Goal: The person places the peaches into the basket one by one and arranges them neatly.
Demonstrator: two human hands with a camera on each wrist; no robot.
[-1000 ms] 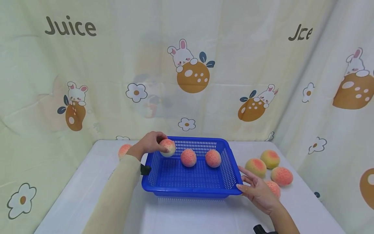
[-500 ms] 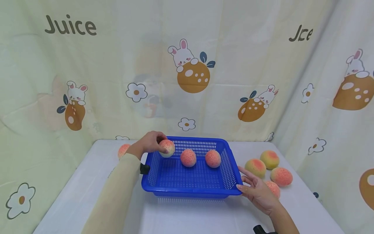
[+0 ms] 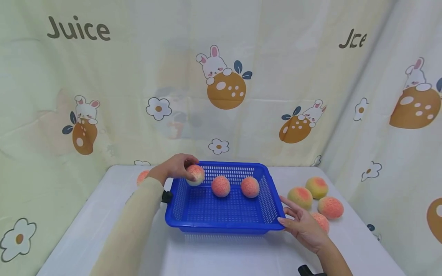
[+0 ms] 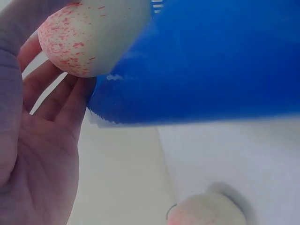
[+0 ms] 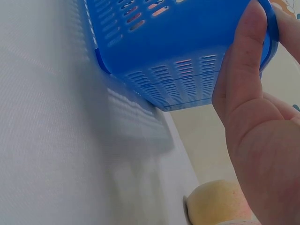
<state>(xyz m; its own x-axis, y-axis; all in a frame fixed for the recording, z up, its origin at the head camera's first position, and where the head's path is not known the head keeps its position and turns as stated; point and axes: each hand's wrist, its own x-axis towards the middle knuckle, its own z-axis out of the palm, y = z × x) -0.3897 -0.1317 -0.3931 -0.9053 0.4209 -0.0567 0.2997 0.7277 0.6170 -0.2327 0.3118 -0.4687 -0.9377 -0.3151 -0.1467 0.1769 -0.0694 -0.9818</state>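
My left hand (image 3: 177, 167) holds a pink-and-cream peach (image 3: 195, 175) at the back left corner of a blue plastic basket (image 3: 224, 225). In the left wrist view its fingers curl round that peach (image 4: 93, 40), right beside the basket's blue wall (image 4: 211, 70). Two more peaches, one in the middle (image 3: 220, 186) and one to the right (image 3: 250, 187), lie inside the basket. My right hand (image 3: 304, 228) grips the basket's rim at the front right corner. Seen from the right wrist, the thumb (image 5: 251, 42) presses on the rim's outer side, with fingers behind it.
To the right of the basket, several peaches lie on the white table (image 3: 221, 257), including a yellowish one (image 3: 317, 187) and a pinker one (image 3: 330, 207). Another peach (image 3: 142, 177) sits left of the basket, partly hidden by the left arm. A printed curtain (image 3: 138, 76) hangs behind the table.
The head view has shifted slightly, so everything appears a little further left. Both hands keep their holds, the left on the peach and the right on the basket rim.
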